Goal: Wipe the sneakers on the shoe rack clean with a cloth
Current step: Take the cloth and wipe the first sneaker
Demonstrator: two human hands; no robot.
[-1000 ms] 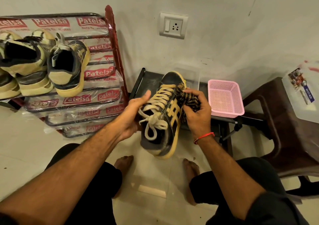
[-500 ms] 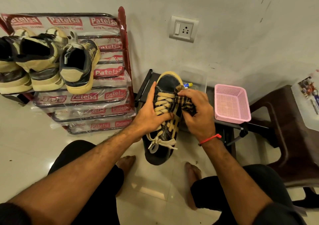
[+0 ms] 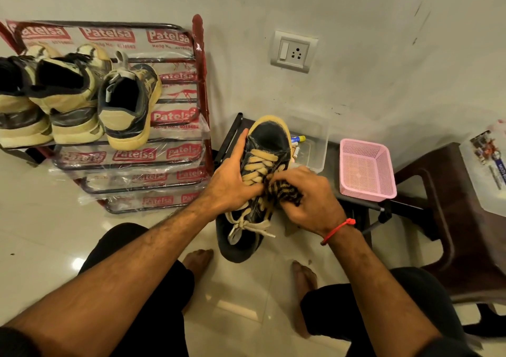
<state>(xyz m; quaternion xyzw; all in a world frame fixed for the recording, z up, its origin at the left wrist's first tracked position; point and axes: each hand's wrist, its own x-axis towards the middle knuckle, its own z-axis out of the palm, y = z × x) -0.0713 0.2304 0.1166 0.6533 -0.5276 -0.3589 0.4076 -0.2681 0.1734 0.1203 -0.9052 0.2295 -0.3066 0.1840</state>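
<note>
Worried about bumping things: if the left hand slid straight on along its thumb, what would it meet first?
Probably the black stand's rail just past the sneaker's toe; the left hand points up-right along the shoe. Depth is unclear, so it may pass above it toward the wall.

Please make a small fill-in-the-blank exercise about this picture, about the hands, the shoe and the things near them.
1. The right hand presses a striped ____ against the sneaker.
2. The left hand holds the sneaker by its laced top, toe pointing toward the ____.
3. The basket to the right of the sneaker is ____ in colour.
4. On the top shelf of the shoe rack stand ____ sneakers.

Missing words: cloth; wall; pink; three
</note>
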